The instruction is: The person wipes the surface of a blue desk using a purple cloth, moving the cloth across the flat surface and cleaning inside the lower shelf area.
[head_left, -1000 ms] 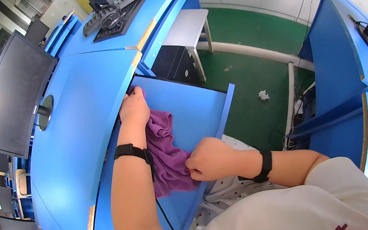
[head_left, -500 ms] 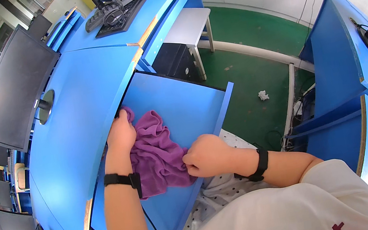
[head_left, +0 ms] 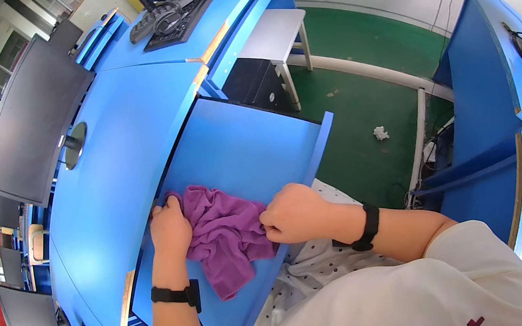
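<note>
A crumpled purple cloth (head_left: pixel 224 231) lies on the blue pull-out tray (head_left: pixel 243 138) of the desk. My left hand (head_left: pixel 171 230) grips the cloth's left edge, close to where the tray runs under the desktop. At the cloth's right edge, near the tray's raised front lip, my right hand (head_left: pixel 294 214) is closed in a fist on the fabric. Folds are bunched between both hands. Each wrist wears a black band.
The blue desktop (head_left: pixel 110 126) to the left carries a black monitor (head_left: pixel 36 121). Stacked keyboards (head_left: pixel 181 17) with a coiled cable sit at the far end. Beyond the tray are a black computer case (head_left: pixel 255 86) and a grey stool (head_left: pixel 274 33). Crumpled paper (head_left: pixel 381 133) lies on the green floor.
My left hand has come nearer to me along the tray's inner edge, pulling that side of the cloth with it. My right hand stays almost in place. The view has shifted slightly.
</note>
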`<state>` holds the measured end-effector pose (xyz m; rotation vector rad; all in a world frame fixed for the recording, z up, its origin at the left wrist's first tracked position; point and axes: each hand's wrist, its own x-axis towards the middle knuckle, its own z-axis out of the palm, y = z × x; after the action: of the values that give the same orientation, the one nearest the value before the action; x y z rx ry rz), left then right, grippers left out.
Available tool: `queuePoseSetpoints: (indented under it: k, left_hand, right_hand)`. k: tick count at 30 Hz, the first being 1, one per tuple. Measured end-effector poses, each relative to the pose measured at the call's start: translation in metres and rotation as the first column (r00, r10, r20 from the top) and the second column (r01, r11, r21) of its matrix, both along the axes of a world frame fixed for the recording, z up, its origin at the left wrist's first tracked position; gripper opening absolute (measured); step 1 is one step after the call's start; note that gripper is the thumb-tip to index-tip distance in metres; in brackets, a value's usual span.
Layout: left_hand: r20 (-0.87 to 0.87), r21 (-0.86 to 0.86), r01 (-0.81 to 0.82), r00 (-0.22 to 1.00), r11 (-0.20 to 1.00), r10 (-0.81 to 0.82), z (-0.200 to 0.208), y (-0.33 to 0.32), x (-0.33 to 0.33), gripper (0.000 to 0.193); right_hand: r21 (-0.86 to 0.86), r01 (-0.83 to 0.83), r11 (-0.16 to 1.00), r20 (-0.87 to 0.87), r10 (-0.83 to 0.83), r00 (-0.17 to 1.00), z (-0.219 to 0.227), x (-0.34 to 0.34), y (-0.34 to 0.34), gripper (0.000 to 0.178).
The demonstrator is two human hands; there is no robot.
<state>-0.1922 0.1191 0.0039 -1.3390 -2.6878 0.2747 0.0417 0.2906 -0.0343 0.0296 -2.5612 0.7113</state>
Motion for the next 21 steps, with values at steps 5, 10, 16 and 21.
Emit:
queuePoseSetpoints:
  k: [5, 10, 16, 21]
  left_hand:
    - [0.053, 0.070, 0.136, 0.989, 0.988, -0.140, 0.008, 0.030, 0.013, 0.017]
    - [0.082, 0.089, 0.343, 0.933, 0.935, -0.350, 0.010, 0.091, 0.032, 0.018]
    - [0.066, 0.113, 0.360, 0.927, 0.926, -0.368, 0.006, 0.152, 0.030, 0.023]
    - [0.100, 0.156, 0.309, 0.940, 0.938, -0.327, 0.003, 0.161, 0.022, 0.024]
  right_hand:
    - [0.020, -0.007, 1.000, 0.016, 0.007, 1.000, -0.004, 0.001, 0.002, 0.019]
    - [0.031, -0.020, 0.999, 0.081, 0.017, 0.997, -0.002, 0.001, 0.003, 0.019]
    - [0.003, -0.013, 1.000, 0.042, 0.012, 0.999, -0.003, -0.001, -0.001, 0.018]
    - [0.033, -0.005, 0.999, 0.007, 0.005, 1.000, -0.003, -0.004, -0.002, 0.014]
